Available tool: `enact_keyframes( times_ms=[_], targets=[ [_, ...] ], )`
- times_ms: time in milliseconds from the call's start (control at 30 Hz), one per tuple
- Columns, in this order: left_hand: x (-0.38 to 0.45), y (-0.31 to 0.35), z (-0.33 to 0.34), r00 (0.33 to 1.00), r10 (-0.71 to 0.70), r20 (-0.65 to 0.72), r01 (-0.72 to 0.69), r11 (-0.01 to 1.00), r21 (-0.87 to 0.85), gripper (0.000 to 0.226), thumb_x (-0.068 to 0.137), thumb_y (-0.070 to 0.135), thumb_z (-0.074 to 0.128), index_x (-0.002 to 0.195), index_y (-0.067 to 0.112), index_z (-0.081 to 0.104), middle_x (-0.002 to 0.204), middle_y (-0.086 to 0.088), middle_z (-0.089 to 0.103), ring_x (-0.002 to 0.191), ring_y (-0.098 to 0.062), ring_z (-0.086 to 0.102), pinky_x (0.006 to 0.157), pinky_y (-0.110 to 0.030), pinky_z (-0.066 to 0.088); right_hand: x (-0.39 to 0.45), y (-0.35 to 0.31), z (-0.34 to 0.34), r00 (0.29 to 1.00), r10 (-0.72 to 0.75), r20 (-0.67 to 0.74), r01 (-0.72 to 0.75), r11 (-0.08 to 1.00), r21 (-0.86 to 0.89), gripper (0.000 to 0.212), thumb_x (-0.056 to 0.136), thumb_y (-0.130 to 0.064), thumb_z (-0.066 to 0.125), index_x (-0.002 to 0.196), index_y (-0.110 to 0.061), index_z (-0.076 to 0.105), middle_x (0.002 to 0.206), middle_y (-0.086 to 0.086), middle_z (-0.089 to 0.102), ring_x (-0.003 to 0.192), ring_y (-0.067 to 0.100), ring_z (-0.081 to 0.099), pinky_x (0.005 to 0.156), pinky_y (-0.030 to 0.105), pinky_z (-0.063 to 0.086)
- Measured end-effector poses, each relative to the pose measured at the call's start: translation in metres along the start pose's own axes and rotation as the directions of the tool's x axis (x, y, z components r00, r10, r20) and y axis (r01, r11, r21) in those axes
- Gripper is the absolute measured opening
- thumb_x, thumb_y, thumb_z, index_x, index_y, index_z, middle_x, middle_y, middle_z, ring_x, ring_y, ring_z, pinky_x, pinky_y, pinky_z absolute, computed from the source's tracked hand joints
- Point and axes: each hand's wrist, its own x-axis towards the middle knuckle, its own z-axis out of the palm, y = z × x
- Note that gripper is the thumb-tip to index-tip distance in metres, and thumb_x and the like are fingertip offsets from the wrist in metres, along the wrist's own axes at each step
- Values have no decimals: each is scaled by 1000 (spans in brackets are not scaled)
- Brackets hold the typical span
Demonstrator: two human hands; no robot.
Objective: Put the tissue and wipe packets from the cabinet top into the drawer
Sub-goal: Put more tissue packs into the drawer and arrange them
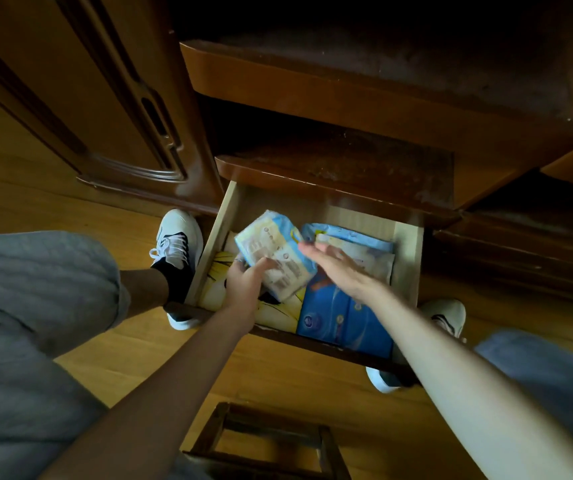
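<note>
You are working well into the task: the open drawer (408,244), in the centre of the frame, is already holding a yellow packet (214,277) at its left, a large blue packet (340,320) at its lower right and a pale blue packet (357,247) at its upper right. Your left hand (245,285) is gripping a pale tissue packet (274,254) by its lower edge, tilted above the yellow one and not yet laid down. Your right hand (333,265) is hovering open just right of it, fingers spread, holding nothing. The cabinet top (364,147), higher in the frame, is showing no packets, though it is dark there.
</note>
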Motion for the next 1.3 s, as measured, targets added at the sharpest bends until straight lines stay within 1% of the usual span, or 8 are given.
enact_keyframes(
  times_ms=[267,400,500,600,800,933,1167,1300],
  targets=[
    [-8,-1,1,996,85,-16,-80,977,200,39,92,17,73,127,10,57,114,-12,72,98,-22,72,83,-41,61,-28,25,0,982,32,-186,-2,988,157,38,87,-37,75,119,-21,63,119,7,71,92,18,74,77,42,64],
    [-5,15,-9,999,35,-17,-33,995,97,44,92,36,73,128,15,60,115,-10,73,94,-22,73,86,-40,61,-32,9,-16,856,-168,-489,98,981,-165,40,91,-34,73,126,-28,54,115,-14,63,86,5,69,60,18,54],
    [-4,33,-10,975,-105,194,117,992,-51,70,76,68,74,128,23,60,117,-4,73,102,-24,74,88,-42,61,-26,-20,-6,815,-531,-230,293,722,-627,35,84,-21,77,110,-37,58,117,-18,53,92,6,61,58,11,42],
    [4,43,-16,995,-98,23,101,978,-181,36,87,36,77,115,19,62,114,-9,70,96,-24,72,71,-37,62,-19,-33,17,819,-573,45,456,600,-658,37,77,-24,75,103,-45,58,146,-18,37,119,6,48,77,13,40],
    [12,39,-32,998,64,-26,-66,991,-119,38,87,12,75,123,11,63,112,-15,73,100,-33,73,84,-49,62,5,-24,28,983,31,-181,-14,995,94,92,74,-72,71,149,-28,41,159,-1,37,137,16,41,113,48,35],
    [14,39,-39,948,319,2,-308,912,273,60,82,38,74,138,23,56,122,3,70,112,-15,68,95,-39,56,27,-13,23,959,144,-243,-77,961,267,43,84,-44,80,110,-15,62,118,11,69,98,23,71,70,36,61],
    [40,31,-75,910,406,-88,-200,613,764,54,98,30,52,150,20,41,144,-10,49,131,-30,47,106,-48,45,88,-20,16,837,220,-501,-120,967,224,50,93,-36,70,130,-11,47,126,9,59,67,15,67,45,19,50],
    [41,13,-76,955,295,19,-179,525,832,41,96,31,48,136,20,46,115,-10,62,99,-32,60,76,-42,51,120,-25,23,863,236,-448,-219,972,90,84,96,-44,64,158,-11,18,153,13,43,98,22,69,77,37,59]
  ],
)
